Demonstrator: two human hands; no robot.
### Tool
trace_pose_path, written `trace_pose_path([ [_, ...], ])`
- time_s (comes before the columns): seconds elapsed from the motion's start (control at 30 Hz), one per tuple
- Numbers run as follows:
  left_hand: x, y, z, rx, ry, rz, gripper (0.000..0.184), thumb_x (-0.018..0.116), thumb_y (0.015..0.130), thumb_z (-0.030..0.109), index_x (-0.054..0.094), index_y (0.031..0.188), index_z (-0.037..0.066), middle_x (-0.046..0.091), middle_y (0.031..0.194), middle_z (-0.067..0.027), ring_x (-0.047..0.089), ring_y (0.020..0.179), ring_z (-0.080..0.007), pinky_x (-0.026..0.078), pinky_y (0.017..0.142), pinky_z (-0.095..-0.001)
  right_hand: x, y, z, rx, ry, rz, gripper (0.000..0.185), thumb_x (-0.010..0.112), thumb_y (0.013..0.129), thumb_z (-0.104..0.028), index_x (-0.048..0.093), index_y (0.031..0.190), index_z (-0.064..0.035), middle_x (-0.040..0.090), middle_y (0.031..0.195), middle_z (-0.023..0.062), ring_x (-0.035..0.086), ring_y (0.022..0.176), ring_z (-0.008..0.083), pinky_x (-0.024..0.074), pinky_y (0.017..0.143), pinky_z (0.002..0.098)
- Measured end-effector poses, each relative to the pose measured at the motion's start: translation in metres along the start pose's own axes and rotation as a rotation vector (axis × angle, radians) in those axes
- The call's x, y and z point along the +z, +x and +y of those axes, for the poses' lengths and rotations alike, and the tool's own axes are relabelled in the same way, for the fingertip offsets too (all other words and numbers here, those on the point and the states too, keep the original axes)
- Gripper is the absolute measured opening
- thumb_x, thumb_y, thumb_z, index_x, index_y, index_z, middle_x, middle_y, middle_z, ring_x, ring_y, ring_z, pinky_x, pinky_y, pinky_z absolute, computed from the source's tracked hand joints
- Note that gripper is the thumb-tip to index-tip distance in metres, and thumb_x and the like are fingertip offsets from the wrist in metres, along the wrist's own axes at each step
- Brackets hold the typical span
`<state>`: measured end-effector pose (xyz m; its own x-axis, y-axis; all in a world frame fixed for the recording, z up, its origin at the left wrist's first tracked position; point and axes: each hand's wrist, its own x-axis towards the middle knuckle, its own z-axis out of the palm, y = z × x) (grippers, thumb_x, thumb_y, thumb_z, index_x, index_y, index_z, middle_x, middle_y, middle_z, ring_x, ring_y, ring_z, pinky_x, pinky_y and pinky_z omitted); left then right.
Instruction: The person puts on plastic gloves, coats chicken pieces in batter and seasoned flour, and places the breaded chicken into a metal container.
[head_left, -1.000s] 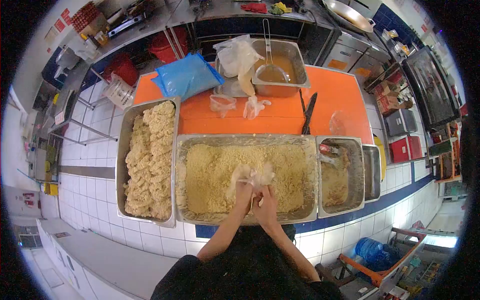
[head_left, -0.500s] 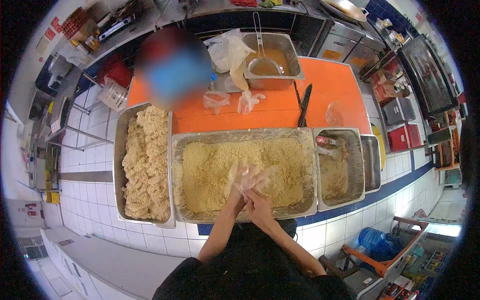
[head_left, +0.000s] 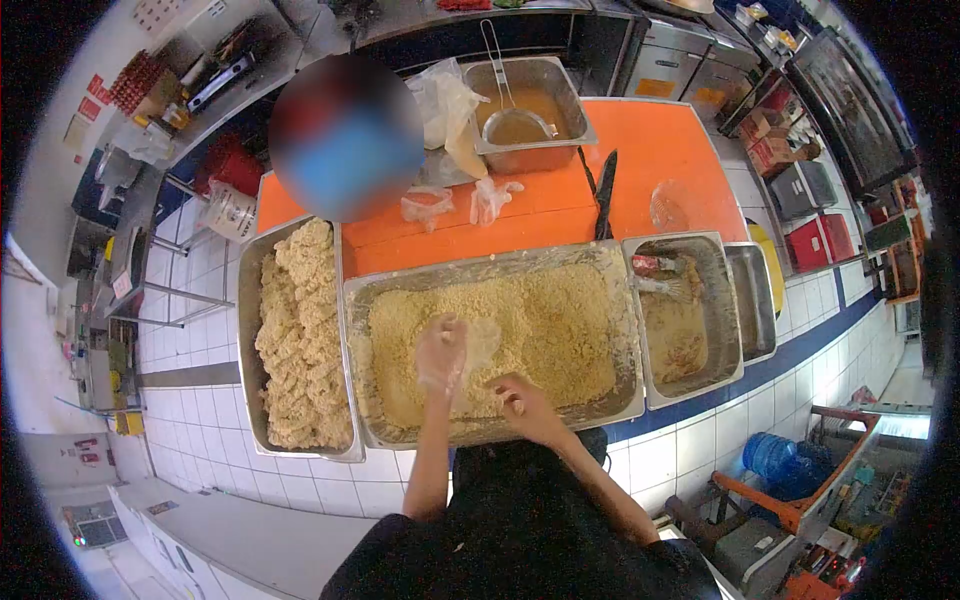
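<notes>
My left hand (head_left: 441, 352) is over the middle-left of a large metal tray (head_left: 632, 300) of pale yellow crumbs (head_left: 540, 310), in a clear plastic glove; its fingers are apart and slightly bent. A filmy clear patch, blurred, shows just right of it. My right hand (head_left: 526, 408), bare, is above the tray's near edge with fingers loosely curled and apart, nothing visible in them. The hands do not touch. On the left, a deep metal tray (head_left: 348, 400) holds heaped crumb-coated pieces (head_left: 300, 340).
On the orange table (head_left: 660, 140) are a metal pan (head_left: 590, 125) of brownish liquid with a strainer (head_left: 518, 125), plastic bags (head_left: 440, 105), crumpled clear plastic (head_left: 490, 200) and black tongs (head_left: 605, 195). A container (head_left: 735, 340) with batter residue and a whisk is at right. A blurred patch covers the back left.
My hands, together at the left glove earlier, have parted; the left moved left and the right drew back slightly right. The view has tilted a little.
</notes>
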<state>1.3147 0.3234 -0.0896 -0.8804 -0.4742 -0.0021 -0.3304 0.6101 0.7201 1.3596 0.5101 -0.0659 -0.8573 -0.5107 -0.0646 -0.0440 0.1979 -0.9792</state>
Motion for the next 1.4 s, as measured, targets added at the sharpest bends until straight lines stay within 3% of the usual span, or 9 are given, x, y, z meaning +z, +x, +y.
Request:
trace_pose_path([
  [0.1, 0.038, 0.006, -0.071, 0.132, 0.470, -0.514, 0.036, 0.061, 0.084, 0.035, 0.064, 0.098, 0.003, 0.065, 0.095, -0.0192, 0.063, 0.081, -0.0345, 0.050, 0.072, -0.0377, -0.001, 0.012, 0.056, 0.497, 0.084, 0.038, 0.022, 0.054, 0.089, -0.013, 0.057, 0.107, -0.0007, 0.060, 0.097, 0.0097, 0.063, 0.080, 0.0183, 0.0540, 0.070, 0.0324],
  [0.2, 0.012, -0.019, -0.014, 0.064, 0.010, -0.335, 0.035, 0.064, 0.082, 0.036, 0.062, 0.090, 0.002, 0.065, 0.087, -0.0198, 0.063, 0.078, -0.0359, 0.049, 0.069, -0.0418, -0.012, 0.036, 0.038, 0.759, 0.370, 0.052, 0.022, 0.051, 0.094, -0.018, 0.057, 0.106, -0.0004, 0.062, 0.094, 0.0107, 0.063, 0.074, 0.0174, 0.0541, 0.067, 0.0298],
  [0.33, -0.012, -0.047, 0.013, 0.091, -0.007, -0.340, 0.034, 0.065, 0.081, 0.035, 0.060, 0.084, 0.002, 0.063, 0.079, -0.0205, 0.063, 0.077, -0.0355, 0.048, 0.067, -0.0423, 0.001, 0.050, 0.069, 0.566, 0.721, 0.144, 0.024, 0.054, 0.094, -0.021, 0.058, 0.106, -0.0015, 0.063, 0.090, 0.0096, 0.063, 0.075, 0.0179, 0.0542, 0.069, 0.0298],
  [0.5, 0.004, -0.059, -0.009, 0.085, -0.022, -0.179, 0.033, 0.066, 0.081, 0.032, 0.054, 0.082, 0.001, 0.055, 0.070, -0.0153, 0.054, 0.064, -0.0283, 0.045, 0.061, -0.0380, -0.004, 0.034, 0.059, 0.061, 0.041, 0.323, 0.013, 0.060, 0.081, -0.009, 0.059, 0.091, -0.0001, 0.060, 0.080, 0.0101, 0.062, 0.075, 0.0206, 0.0514, 0.070, 0.0333],
  [0.63, 0.006, -0.061, 0.038, -0.039, -0.226, 0.026, 0.029, 0.064, 0.082, 0.025, 0.049, 0.085, 0.000, 0.046, 0.068, -0.0093, 0.047, 0.062, -0.0247, 0.042, 0.060, -0.0369, -0.020, 0.024, 0.034, 0.135, -0.194, 0.446, 0.011, 0.058, 0.074, -0.001, 0.057, 0.085, 0.0016, 0.059, 0.077, 0.0112, 0.059, 0.069, 0.0209, 0.0484, 0.065, 0.0338],
  [0.8, 0.031, -0.074, 0.028, 0.223, -0.026, 0.251, 0.020, 0.060, 0.079, 0.010, 0.049, 0.092, 0.000, 0.046, 0.070, -0.0071, 0.049, 0.067, -0.0230, 0.043, 0.062, -0.0349, -0.029, 0.026, 0.018, 0.283, 0.319, 0.822, 0.012, 0.054, 0.080, -0.002, 0.058, 0.092, -0.0029, 0.059, 0.079, 0.0059, 0.057, 0.072, 0.0183, 0.0455, 0.065, 0.0316],
  [0.97, 0.048, -0.057, 0.019, 0.137, -0.035, -0.125, 0.014, 0.054, 0.081, 0.000, 0.054, 0.094, 0.003, 0.055, 0.082, -0.0084, 0.057, 0.081, -0.0234, 0.047, 0.071, -0.0336, -0.031, 0.028, -0.001, 0.384, 1.013, 0.571, 0.011, 0.050, 0.087, -0.013, 0.056, 0.091, -0.0042, 0.056, 0.077, 0.0015, 0.056, 0.076, 0.0149, 0.0439, 0.070, 0.0278],
  [1.23, 0.021, -0.059, 0.045, -0.737, -1.642, -0.641, 0.034, 0.058, 0.090, 0.019, 0.053, 0.118, 0.000, 0.060, 0.113, -0.0121, 0.059, 0.101, -0.0230, 0.047, 0.092, -0.0342, -0.061, 0.020, 0.072, 0.196, 1.466, 0.080, 0.018, 0.050, 0.090, -0.021, 0.054, 0.078, -0.0087, 0.053, 0.071, -0.0004, 0.052, 0.065, 0.0130, 0.0434, 0.062, 0.0282],
  [1.4, 0.004, -0.063, 0.077, -0.617, -1.630, -0.579, 0.032, 0.055, 0.091, 0.024, 0.055, 0.116, 0.004, 0.061, 0.110, -0.0061, 0.058, 0.096, -0.0169, 0.049, 0.087, -0.0317, -0.042, 0.031, 0.061, 0.465, 1.323, 0.433, 0.015, 0.053, 0.089, -0.019, 0.057, 0.080, -0.0075, 0.051, 0.067, -0.0018, 0.052, 0.063, 0.0119, 0.0439, 0.060, 0.0275],
])
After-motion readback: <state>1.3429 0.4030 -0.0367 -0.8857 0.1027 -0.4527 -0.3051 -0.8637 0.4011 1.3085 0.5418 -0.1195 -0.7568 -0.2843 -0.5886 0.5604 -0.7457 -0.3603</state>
